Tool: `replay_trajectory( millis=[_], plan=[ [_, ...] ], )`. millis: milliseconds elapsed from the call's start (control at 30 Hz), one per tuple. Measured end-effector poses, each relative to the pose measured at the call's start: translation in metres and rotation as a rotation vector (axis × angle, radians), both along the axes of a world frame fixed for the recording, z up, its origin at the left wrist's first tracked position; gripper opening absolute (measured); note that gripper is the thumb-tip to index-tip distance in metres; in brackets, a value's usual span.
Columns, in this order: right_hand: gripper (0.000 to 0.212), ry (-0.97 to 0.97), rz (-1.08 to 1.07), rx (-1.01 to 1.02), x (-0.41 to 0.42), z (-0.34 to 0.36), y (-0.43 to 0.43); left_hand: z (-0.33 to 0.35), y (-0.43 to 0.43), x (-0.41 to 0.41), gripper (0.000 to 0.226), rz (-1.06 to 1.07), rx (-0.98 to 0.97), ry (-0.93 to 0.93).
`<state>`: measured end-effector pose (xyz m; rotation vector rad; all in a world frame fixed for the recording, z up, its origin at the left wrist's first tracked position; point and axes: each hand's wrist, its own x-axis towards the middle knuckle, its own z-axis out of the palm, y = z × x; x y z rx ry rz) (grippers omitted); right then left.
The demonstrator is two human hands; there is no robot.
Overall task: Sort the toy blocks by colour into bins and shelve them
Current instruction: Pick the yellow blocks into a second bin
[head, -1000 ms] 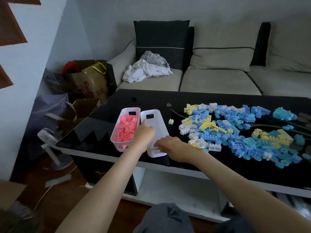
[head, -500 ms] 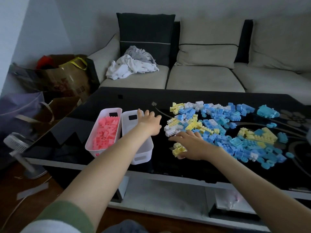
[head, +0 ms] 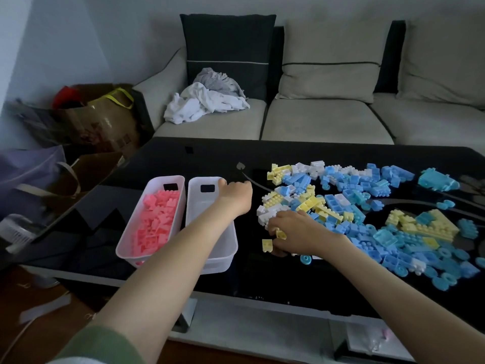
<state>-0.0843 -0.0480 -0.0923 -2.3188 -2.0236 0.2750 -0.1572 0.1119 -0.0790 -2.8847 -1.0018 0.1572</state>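
Toward the left edge of the counter (head: 183, 158) I saw the pink bin (head: 164, 179) filled with pink blocks (head: 154, 219), its side touching the empty white bin (head: 207, 216). The left hand (head: 235, 197) hung over that bin's far right corner, fingers curled under; I couldn't tell whether they held anything. The right hand (head: 296, 232) sat at the near left fringe of the mixed block pile (head: 367, 206), fingers pinching a yellow block (head: 280, 234).
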Motion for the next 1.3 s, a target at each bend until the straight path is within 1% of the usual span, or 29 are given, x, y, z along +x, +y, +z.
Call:
replay_trajectory(
  millis=[67, 100, 167, 233, 300, 367, 467, 567, 633, 667, 733, 767, 833, 933, 1000, 1067, 1133, 1200, 1233, 1300],
  plan=[
    [0.022, 0.062, -0.029, 0.027, 0.002, 0.003, 0.001, 0.0, 0.004, -0.001, 0.037, -0.004, 0.072, -0.056],
    [0.023, 0.1, -0.039, 0.038, 0.003, 0.004, 0.002, -0.001, 0.007, -0.002, 0.04, -0.01, 0.094, -0.038],
    [0.024, 0.182, -0.039, 0.057, 0.004, 0.006, 0.003, -0.002, 0.01, -0.003, 0.051, -0.036, 0.111, 0.073],
    [0.025, 0.257, -0.028, 0.063, 0.002, 0.007, 0.004, -0.002, 0.012, 0.0, 0.054, -0.056, 0.103, 0.2],
    [0.024, 0.306, -0.019, 0.071, 0.0, 0.005, 0.005, -0.003, 0.011, 0.005, 0.048, -0.05, 0.103, 0.266],
    [0.024, 0.318, -0.02, 0.067, -0.001, 0.004, 0.006, -0.004, 0.007, 0.008, 0.036, -0.039, 0.1, 0.277],
    [0.025, 0.33, -0.033, 0.061, -0.002, 0.004, 0.006, -0.004, 0.003, 0.006, 0.022, -0.028, 0.087, 0.199],
    [0.026, 0.381, -0.044, 0.054, -0.006, 0.008, 0.005, -0.001, 0.003, -0.001, 0.017, -0.037, 0.059, 0.063],
    [0.023, 0.405, -0.039, 0.013, -0.011, 0.009, 0.002, 0.005, 0.001, -0.008, 0.016, -0.052, 0.005, -0.062],
    [0.025, 0.381, -0.039, -0.022, -0.014, 0.009, 0.001, 0.01, -0.002, -0.012, 0.018, -0.056, -0.029, -0.135],
    [0.038, 0.269, -0.05, -0.102, -0.02, 0.004, 0.0, 0.023, -0.008, -0.027, 0.023, -0.042, -0.098, -0.257],
    [0.037, 0.219, -0.061, -0.116, -0.02, 0.001, -0.001, 0.03, -0.011, -0.034, 0.024, -0.034, -0.122, -0.287],
    [0.026, 0.165, -0.059, -0.091, -0.027, -0.001, 0.001, 0.042, -0.013, -0.057, 0.024, 0.014, -0.128, -0.275],
    [0.015, 0.139, -0.084, -0.069, -0.031, 0.0, 0.007, 0.051, -0.014, -0.096, 0.027, 0.14, -0.067, -0.159],
    [0.012, 0.151, -0.097, -0.064, -0.034, 0.001, 0.01, 0.049, -0.017, -0.117, 0.034, 0.221, -0.052, -0.036],
    [0.018, 0.173, -0.122, -0.039, -0.035, 0.002, 0.013, 0.039, -0.021, -0.128, 0.037, 0.238, -0.096, 0.036],
    [0.025, 0.259, -0.186, 0.062, -0.035, 0.008, 0.016, 0.031, -0.026, -0.131, 0.039, 0.205, -0.166, -0.019],
    [0.016, 0.363, -0.23, 0.218, -0.038, 0.022, 0.018, 0.03, -0.03, -0.131, 0.05, 0.202, -0.238, -0.139],
    [0.014, 0.394, -0.232, 0.291, -0.042, 0.029, 0.018, 0.031, -0.032, -0.131, 0.056, 0.213, -0.266, -0.184],
    [0.017, 0.416, -0.186, 0.375, -0.053, 0.041, 0.019, 0.031, -0.035, -0.13, 0.058, 0.212, -0.267, -0.203]
  ],
)
